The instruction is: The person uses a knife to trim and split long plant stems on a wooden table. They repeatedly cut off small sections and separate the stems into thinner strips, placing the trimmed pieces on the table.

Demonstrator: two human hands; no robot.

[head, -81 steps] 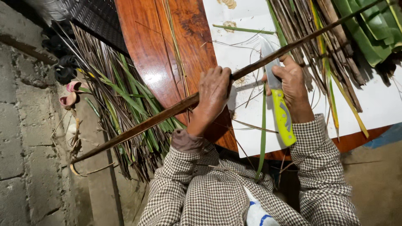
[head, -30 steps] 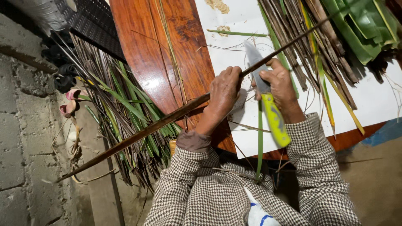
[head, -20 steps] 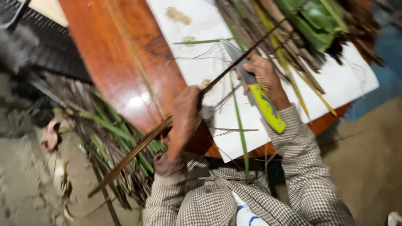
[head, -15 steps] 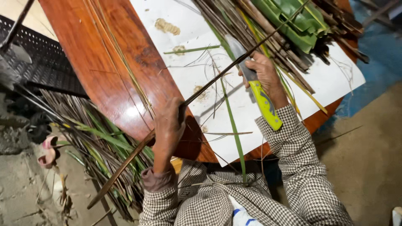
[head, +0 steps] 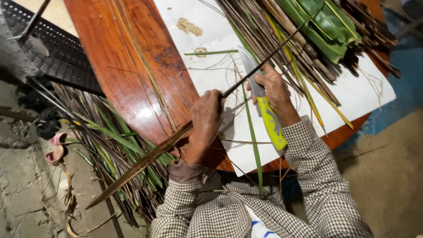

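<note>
My left hand (head: 206, 120) grips a long brown leaf stalk (head: 145, 161) that slants from the lower left, off the table, up to the pile at the upper right. My right hand (head: 273, 90) holds a knife with a yellow-green handle (head: 271, 123); its grey blade (head: 248, 66) lies against the stalk just beyond my left hand. A thin green strip (head: 253, 145) hangs from near the blade down over the table edge. Both hands are above a white sheet (head: 211, 75) spread on a red-brown wooden table (head: 128, 66).
A pile of brown stalks and green leaves (head: 317, 31) covers the sheet's upper right. More cut leaves and stalks (head: 119, 154) lie on the ground at the left, beside a black perforated crate (head: 53, 53). Blue sheet (head: 405, 88) at the right, and bare ground (head: 387, 185) below it.
The view has swung and tilted, so the table now runs more diagonally. My left hand has slid up the stalk toward the knife. My right hand keeps the blade on the stalk.
</note>
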